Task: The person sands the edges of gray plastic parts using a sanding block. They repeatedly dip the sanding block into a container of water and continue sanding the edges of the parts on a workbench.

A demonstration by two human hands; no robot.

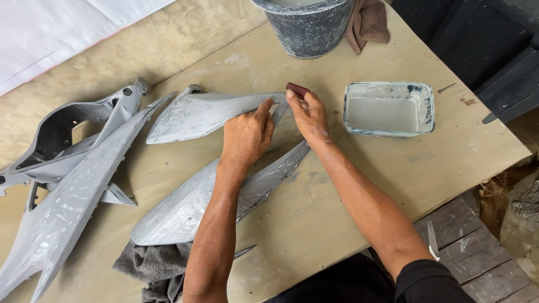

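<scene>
Plainly, sanding is under way on the narrow grey panel (208,115), which lies across the middle of the worktop (348,185). The left hand (246,137) rests on the panel's pointed end, fingers curled down over its edge to pin it. The right hand (307,112) sits just beside it at the tip, fingers pinched shut around a small dark red sanding pad (298,90) held against the panel. The panel's surface looks dull and streaked with pale scuff marks, so much of it seems already rubbed down, with the tip being the part in hand. A larger grey panel (191,207) lies nearer the person, under the left forearm and partly on a grey cloth (151,266); it too looks scuffed. More grey body pieces (73,168) lie at the left, similarly marked. A shallow tray of cloudy water (388,109) stands to the right, and a spattered bucket (306,28) with a brown rag (368,22) beyond.
</scene>
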